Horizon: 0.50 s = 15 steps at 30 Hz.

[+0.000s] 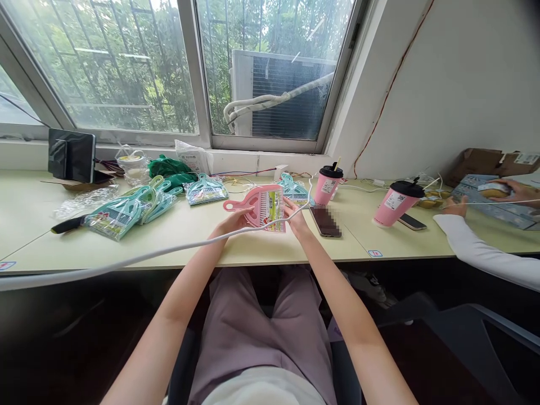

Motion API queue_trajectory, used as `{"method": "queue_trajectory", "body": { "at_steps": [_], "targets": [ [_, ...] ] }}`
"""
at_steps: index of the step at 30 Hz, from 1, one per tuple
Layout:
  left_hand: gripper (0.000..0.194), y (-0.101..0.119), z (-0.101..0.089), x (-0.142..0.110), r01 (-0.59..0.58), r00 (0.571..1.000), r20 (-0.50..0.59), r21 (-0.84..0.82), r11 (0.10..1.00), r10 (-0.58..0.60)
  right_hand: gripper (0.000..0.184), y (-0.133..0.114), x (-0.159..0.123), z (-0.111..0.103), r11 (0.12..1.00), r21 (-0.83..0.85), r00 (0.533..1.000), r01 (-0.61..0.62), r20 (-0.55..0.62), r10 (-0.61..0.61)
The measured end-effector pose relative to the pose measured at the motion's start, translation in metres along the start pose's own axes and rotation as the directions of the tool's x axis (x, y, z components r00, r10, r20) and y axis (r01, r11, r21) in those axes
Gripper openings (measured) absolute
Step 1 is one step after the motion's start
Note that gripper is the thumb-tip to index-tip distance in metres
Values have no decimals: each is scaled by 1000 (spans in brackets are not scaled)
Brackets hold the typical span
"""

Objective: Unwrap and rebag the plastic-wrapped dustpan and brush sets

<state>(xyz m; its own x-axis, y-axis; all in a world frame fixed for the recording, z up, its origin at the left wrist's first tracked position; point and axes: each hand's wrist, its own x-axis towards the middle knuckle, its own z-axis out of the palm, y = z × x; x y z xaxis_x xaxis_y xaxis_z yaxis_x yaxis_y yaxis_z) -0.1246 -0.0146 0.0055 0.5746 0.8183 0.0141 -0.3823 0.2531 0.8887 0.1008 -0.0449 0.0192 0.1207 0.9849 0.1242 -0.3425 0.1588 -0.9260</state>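
Observation:
Between my hands is a pink mini dustpan and brush set (260,203) with a printed label, tilted up over the table, its looped handle pointing left. My left hand (235,221) grips it near the handle from below. My right hand (292,211) has its fingers closed on the right edge. A white cable (189,243) crosses in front of the set. Behind it lie a bagged teal dustpan set (206,190) and another teal set (295,189). Several teal and green sets (118,211) are piled to the left.
A black-handled knife (68,225) lies by the left pile. A tablet (71,156) stands far left. At right are a phone (325,221), a pink cup (325,187), a second pink cup (396,203) and a co-worker's white sleeve (476,247) beside a blue box (481,199).

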Motion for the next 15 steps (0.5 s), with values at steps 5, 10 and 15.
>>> {"method": "queue_trajectory", "body": {
  "at_steps": [5,10,15],
  "targets": [
    [41,-1,-2,2,-29,1000,6,-3,1000,29,57,4,-3,1,997,-66,998,45,52,-42],
    [36,0,-3,1,-12,1000,-1,32,999,12,76,10,-1,-3,970,-225,995,94,9,-95],
    [34,-2,-6,3,-16,1000,13,104,994,15,72,18,4,-6,951,-291,994,101,-13,-109]
  ]
}}
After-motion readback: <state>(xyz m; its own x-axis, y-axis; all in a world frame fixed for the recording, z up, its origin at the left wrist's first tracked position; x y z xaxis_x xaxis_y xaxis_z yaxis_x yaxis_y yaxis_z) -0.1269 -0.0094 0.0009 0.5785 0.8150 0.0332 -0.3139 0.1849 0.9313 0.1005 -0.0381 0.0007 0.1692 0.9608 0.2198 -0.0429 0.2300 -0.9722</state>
